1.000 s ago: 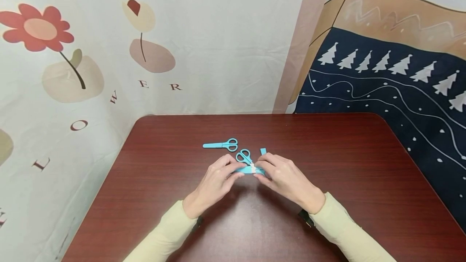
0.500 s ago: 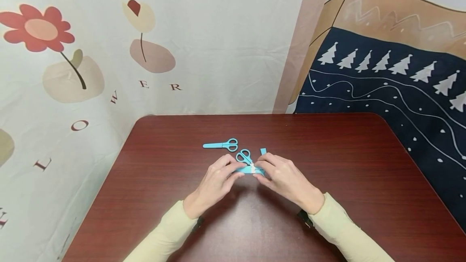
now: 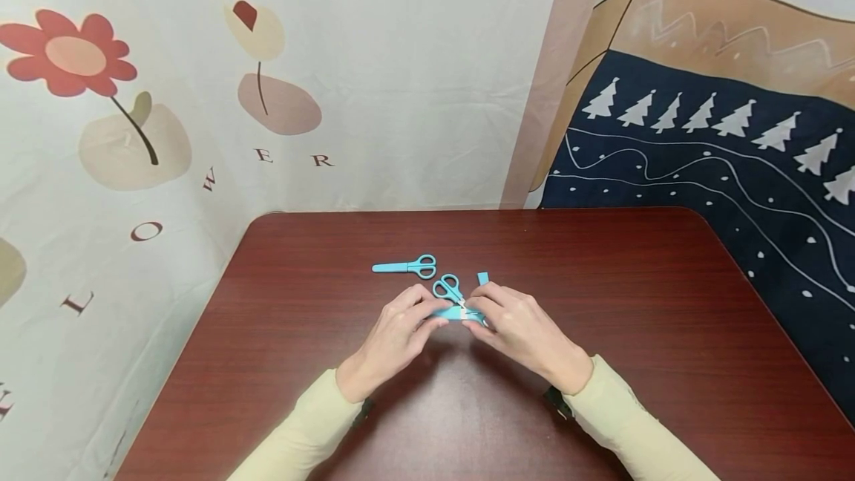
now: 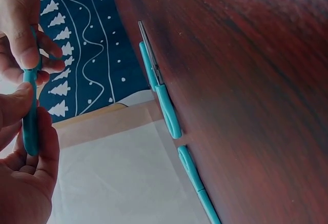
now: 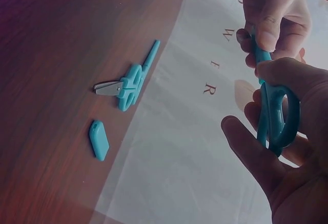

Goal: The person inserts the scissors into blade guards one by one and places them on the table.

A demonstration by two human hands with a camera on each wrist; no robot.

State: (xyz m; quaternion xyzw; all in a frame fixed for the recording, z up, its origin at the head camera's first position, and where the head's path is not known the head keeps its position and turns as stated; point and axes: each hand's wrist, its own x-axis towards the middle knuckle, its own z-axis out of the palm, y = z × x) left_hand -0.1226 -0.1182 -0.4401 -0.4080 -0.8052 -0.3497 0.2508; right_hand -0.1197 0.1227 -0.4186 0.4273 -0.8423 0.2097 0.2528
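My left hand (image 3: 394, 329) pinches the turquoise blade cover (image 4: 31, 126) of a small pair of scissors (image 5: 279, 124) between thumb and fingers. On the right, my right hand (image 3: 524, 329) grips those scissors at their turquoise handle loops, thumb on top. The cover sits over the blades, with a short pale stretch of blade showing between the two hands in the head view. Just beyond the hands lies a second pair of scissors (image 5: 123, 88), its metal blades bare. A loose turquoise blade cover (image 5: 99, 141) rests on the table, partly behind my right hand in the head view.
A third pair of turquoise scissors (image 3: 404, 266), its blades covered, lies farther back to the left. All of it is on a dark red wooden table (image 3: 320, 392). Printed cloths (image 3: 414, 80) hang behind the table's far edge.
My right hand has shifted slightly left towards my left hand, and the pale stretch between them has narrowed. The things lying on the table have not moved.
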